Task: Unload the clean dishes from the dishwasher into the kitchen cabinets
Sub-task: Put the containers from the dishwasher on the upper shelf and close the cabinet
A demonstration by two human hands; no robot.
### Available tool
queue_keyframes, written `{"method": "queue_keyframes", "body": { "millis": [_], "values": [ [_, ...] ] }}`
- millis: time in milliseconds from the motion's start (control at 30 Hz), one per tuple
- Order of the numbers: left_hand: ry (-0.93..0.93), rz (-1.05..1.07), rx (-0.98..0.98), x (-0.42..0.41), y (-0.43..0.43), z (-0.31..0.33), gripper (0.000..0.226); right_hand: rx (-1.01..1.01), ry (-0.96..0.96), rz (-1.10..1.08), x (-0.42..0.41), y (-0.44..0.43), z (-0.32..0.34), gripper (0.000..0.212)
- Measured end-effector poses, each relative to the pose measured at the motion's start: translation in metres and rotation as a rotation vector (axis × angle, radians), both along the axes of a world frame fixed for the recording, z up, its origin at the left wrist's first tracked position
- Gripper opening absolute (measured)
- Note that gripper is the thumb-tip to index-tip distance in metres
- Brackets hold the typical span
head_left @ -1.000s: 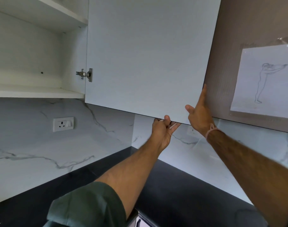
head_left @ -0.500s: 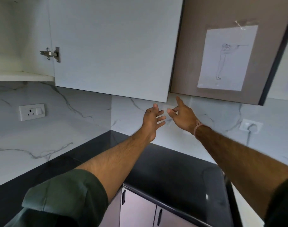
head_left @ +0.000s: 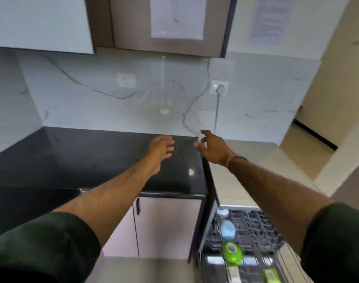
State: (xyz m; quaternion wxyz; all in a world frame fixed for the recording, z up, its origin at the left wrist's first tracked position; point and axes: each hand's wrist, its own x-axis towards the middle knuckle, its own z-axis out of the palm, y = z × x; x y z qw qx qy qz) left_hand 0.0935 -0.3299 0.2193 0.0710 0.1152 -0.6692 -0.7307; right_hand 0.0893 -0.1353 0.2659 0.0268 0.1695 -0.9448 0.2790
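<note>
Left hand [head_left: 161, 149] and right hand [head_left: 210, 148] hover near the surface's [head_left: 82, 160] back right corner, fingers loose and holding nothing. The green dish [head_left: 231, 251] sits in the dishwasher rack [head_left: 254, 225]. It is probably light plastic, so grab its rim.

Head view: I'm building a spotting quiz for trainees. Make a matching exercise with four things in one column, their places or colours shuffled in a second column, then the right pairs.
Things:
1 countertop
2 paper sheet
3 green item
4 right socket

Descriptions:
A in the dishwasher rack
B on the marble wall, with a cord plugged in
C black
D stuck on the brown cabinet door

Pairs: 1-C, 2-D, 3-A, 4-B
</note>
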Motion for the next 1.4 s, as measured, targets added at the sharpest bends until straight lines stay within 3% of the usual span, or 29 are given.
{"method": "queue_keyframes", "body": {
  "millis": [433,800,1000,1267,1400],
  "values": [
    [-0.330,-0.319,-0.235,0.015,0.195,-0.141,0.009,0.066,-0.310,-0.148,0.020,0.218,-0.147,0.049],
    [-0.626,-0.401,-0.464,0.064,0.315,-0.282,0.003,0.136,-0.631,-0.016,0.012,0.361,-0.316,0.046],
    [-0.731,-0.492,-0.626,0.068,0.350,-0.377,0.034,0.237,-0.746,-0.008,0.011,0.400,-0.408,0.049],
    [-0.742,-0.567,-0.792,0.037,0.376,-0.473,0.067,0.328,-0.731,0.021,0.002,0.415,-0.499,0.058],
    [-0.666,-0.601,-1.040,0.043,0.380,-0.508,0.079,0.417,-0.695,0.061,0.007,0.419,-0.533,0.075]
  ]
}}
